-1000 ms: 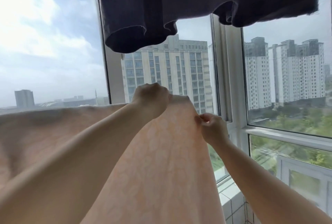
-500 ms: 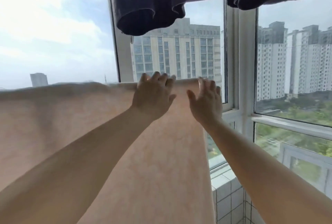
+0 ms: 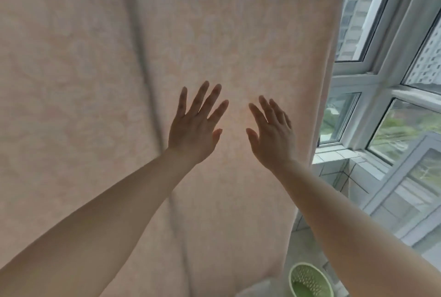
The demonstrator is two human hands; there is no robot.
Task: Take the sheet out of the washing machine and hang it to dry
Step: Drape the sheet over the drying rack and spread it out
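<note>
Both hands, left hand (image 3: 194, 133) and right hand (image 3: 273, 137), spread straight fingers against the hanging pale peach patterned cotton sheet (image 3: 95, 82), seemingly touching; smoothing step, next stroking creases downward.

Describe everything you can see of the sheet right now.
The sheet is pale peach-pink cloth with a faint tone-on-tone pattern, hanging flat and filling most of the view, backlit by the window. A long vertical crease runs down its middle-left. Its top edge and straight right edge show at upper right; what it hangs from is out of view. The left hand and right hand are spread open against or just before it; contact is unclear.
</note>
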